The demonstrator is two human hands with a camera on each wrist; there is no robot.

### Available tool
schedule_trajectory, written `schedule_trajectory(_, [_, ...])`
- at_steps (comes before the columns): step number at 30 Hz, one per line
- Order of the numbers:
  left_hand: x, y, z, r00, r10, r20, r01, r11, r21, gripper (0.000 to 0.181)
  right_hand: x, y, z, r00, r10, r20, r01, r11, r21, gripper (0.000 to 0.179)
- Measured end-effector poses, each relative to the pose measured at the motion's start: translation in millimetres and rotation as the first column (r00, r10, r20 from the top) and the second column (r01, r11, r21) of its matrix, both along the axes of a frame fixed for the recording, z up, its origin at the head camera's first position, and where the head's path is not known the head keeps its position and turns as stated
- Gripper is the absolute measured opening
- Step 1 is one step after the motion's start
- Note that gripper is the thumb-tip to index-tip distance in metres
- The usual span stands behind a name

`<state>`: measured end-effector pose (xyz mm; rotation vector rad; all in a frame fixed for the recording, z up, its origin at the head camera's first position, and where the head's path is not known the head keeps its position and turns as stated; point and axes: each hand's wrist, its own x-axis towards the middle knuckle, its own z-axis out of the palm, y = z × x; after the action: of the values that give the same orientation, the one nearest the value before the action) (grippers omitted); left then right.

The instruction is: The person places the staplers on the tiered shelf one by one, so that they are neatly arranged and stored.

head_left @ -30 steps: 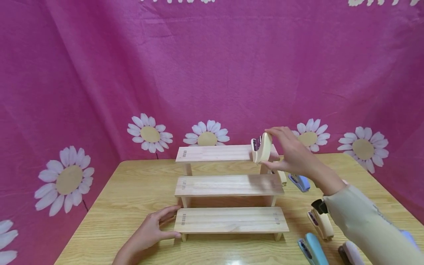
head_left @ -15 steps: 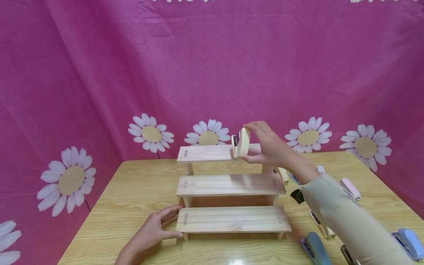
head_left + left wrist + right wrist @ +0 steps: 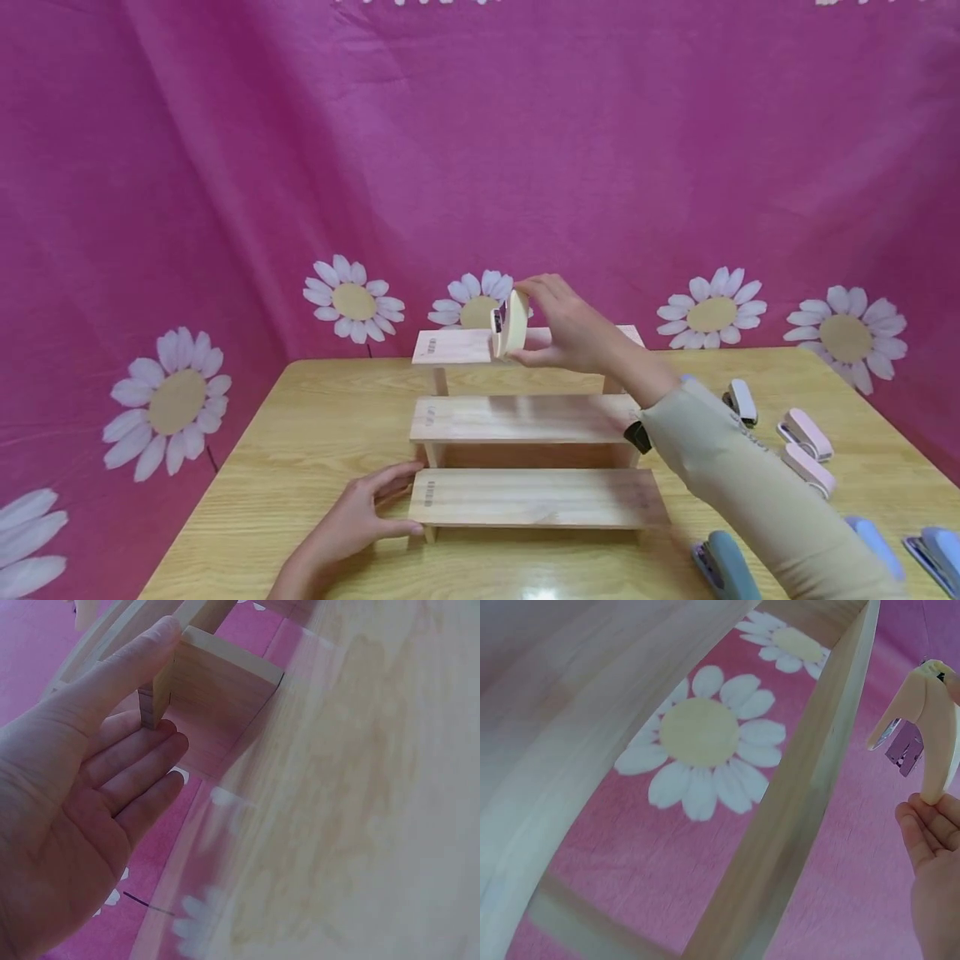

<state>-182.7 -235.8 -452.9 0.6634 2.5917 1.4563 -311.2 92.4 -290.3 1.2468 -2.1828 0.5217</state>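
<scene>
A cream stapler (image 3: 515,325) stands on end over the top tier of a three-tier wooden stand (image 3: 525,500). My right hand (image 3: 573,329) pinches it between the thumb below and the fingers above. The right wrist view shows the stapler (image 3: 926,724) with its arms spread apart and its metal part in the gap; whether it touches the board is unclear. At the left end of the lowest tier, my left hand (image 3: 356,521) holds the board's end, fingers at the back corner and thumb at the front. The left wrist view shows this hand (image 3: 82,795) around the board end.
Right of the stand on the wooden table (image 3: 337,417) lie a grey-blue stapler (image 3: 726,567), blue staplers (image 3: 937,557), pink staplers (image 3: 806,433) and a white one (image 3: 742,402). My right sleeve (image 3: 757,492) covers part of that side. A pink flowered cloth (image 3: 480,167) hangs behind.
My right hand has carried the cream stapler leftward along the top tier, from its right end toward the left. The left hand keeps its place at the lowest tier.
</scene>
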Motion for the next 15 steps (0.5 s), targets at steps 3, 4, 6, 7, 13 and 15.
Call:
schedule_trajectory(3, [0.1,0.1,-0.6,1.000,-0.007,0.009,0.007,1.000,0.004,0.077,-0.1,-8,-1.6,1.000,0.017,-0.019,-0.017,1.000,0.003,0.077])
schedule_trajectory(4, [0.1,0.0,-1.0,1.000,-0.006,0.012,0.006,1.000,0.004,0.077,-0.3,-11,-1.8,1.000,0.022,-0.023,-0.022,1.000,0.000,0.077])
schedule_trajectory(6, [-0.1,-0.3,-1.5,1.000,-0.002,0.010,0.002,1.000,0.003,0.078,-0.8,-16,-1.3,0.999,0.024,-0.023,-0.024,1.000,0.001,0.077])
schedule_trajectory(7, [-0.3,-0.4,-1.7,1.000,-0.001,0.011,0.001,1.000,0.005,0.078,-1.3,-19,-0.8,1.000,0.021,-0.019,-0.021,1.000,0.005,0.077])
schedule_trajectory(13, [-0.5,-1.0,-1.7,0.999,0.005,0.032,-0.006,1.000,0.014,0.077,-4.0,-34,2.5,0.999,-0.007,0.054,0.004,0.999,0.042,0.078])
schedule_trajectory(15, [-0.6,-1.0,-1.4,0.999,0.007,0.036,-0.007,1.000,0.017,0.077,-4.9,-38,3.3,0.997,-0.011,0.074,0.007,0.999,0.053,0.080])
